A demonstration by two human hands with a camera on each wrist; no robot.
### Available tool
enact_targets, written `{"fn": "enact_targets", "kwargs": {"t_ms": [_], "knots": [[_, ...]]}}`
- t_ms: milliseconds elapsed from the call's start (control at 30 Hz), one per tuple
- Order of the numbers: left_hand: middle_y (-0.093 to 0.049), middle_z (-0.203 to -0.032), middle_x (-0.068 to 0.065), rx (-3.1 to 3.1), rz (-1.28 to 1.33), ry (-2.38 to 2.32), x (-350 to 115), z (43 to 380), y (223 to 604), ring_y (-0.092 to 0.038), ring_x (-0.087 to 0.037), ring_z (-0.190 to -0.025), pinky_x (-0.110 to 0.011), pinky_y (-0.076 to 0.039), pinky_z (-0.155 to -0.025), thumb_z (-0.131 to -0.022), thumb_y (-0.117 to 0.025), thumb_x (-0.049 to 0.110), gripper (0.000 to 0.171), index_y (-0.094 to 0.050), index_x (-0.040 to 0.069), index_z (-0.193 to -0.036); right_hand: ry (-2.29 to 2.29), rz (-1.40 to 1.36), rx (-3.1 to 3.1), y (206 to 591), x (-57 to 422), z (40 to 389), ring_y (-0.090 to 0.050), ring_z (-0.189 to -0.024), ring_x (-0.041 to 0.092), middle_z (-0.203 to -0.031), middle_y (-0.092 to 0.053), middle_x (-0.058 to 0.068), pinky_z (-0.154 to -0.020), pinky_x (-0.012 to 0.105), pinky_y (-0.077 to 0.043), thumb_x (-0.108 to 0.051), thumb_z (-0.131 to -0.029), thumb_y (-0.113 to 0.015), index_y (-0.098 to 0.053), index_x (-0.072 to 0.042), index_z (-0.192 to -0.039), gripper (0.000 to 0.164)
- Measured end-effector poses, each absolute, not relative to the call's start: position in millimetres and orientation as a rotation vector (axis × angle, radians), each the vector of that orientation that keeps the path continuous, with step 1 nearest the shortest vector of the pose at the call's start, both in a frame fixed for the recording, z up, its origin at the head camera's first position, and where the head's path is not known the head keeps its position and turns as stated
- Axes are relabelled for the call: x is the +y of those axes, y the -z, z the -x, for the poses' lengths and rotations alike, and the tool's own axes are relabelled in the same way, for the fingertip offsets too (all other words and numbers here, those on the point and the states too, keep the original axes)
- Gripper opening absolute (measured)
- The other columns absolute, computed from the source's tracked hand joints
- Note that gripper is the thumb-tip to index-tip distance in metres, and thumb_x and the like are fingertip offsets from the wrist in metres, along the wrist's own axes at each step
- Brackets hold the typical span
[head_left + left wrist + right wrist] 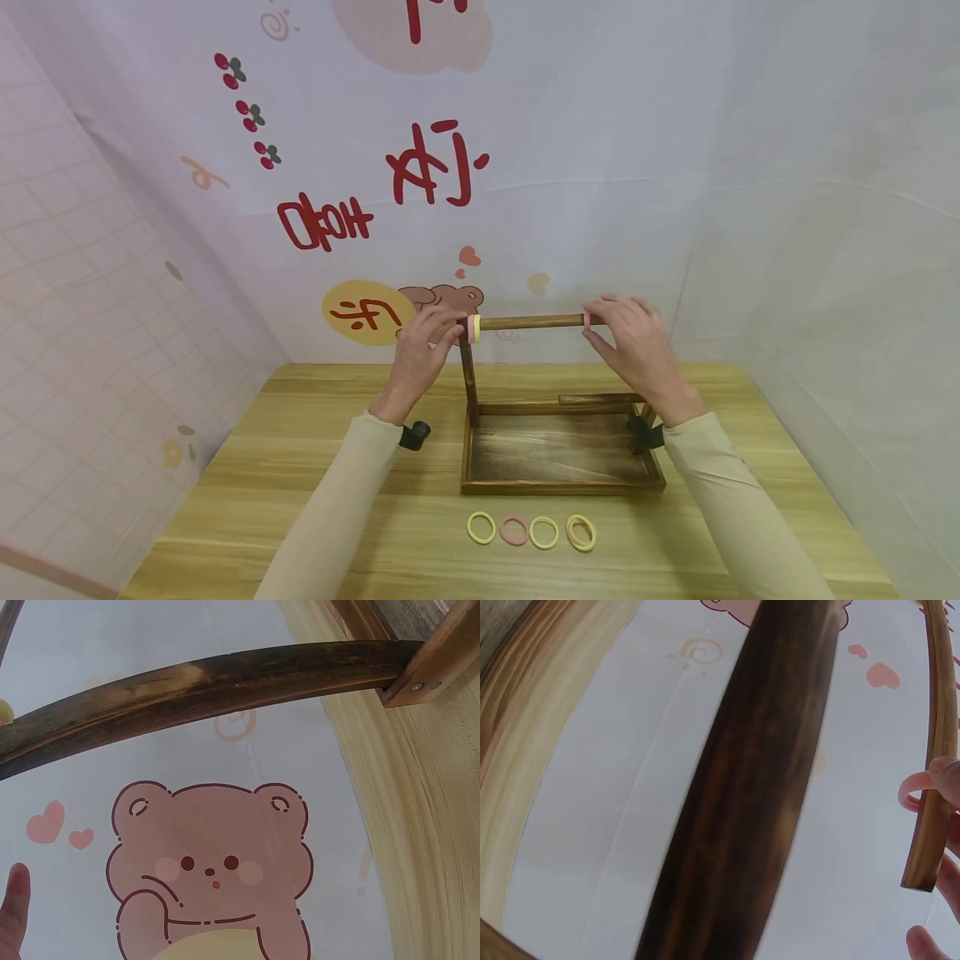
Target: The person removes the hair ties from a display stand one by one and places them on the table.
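A wooden stand has a left upright [469,379] carrying a long rod [532,322] at its top. My left hand [420,354] is at the rod's left end, its thumb and forefinger gripping the top of the upright. Just beside those fingers, a pink ring [471,329] and a yellow ring [477,328] sit on the rod. My right hand [637,346] pinches another pink ring [913,787] around the rod near its free right end. In the left wrist view, one fingertip [16,896] shows at the left edge, and the upright spans the top.
In front of the stand's tray-like base [555,485] lie a yellow ring [481,514], a pink ring [514,543], another yellow ring [543,546] and two overlapping rings [591,535]. A lower wooden bar [596,400] runs above the base's right rear. A printed curtain [600,167] hangs behind.
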State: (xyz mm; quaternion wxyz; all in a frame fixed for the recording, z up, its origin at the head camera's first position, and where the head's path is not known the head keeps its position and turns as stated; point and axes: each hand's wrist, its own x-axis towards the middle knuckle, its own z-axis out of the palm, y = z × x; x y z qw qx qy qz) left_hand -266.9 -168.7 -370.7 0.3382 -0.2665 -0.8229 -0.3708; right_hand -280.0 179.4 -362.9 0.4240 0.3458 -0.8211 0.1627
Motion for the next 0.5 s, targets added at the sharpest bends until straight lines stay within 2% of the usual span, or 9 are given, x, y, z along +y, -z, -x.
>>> {"fn": "enact_targets", "kwargs": {"t_ms": [500], "knots": [[-0.071, -0.113, -0.013, -2.130, 0.712, 0.964, -170.3, 268.0, 371.4, -0.066, -0.031, -0.113, -0.049, -0.054, -0.100, -0.097, -0.072, 0.008, 0.019, -0.077, 0.002, -0.115, -0.414, -0.834, -2.092, 363.4, 185.6, 276.9, -0.065, -0.119, 0.039, -0.113, -0.075, 0.015, -0.101, 0.067, -0.044, -0.005, -0.079, -0.091, -0.070, -0.002, -0.119, 0.045]]}}
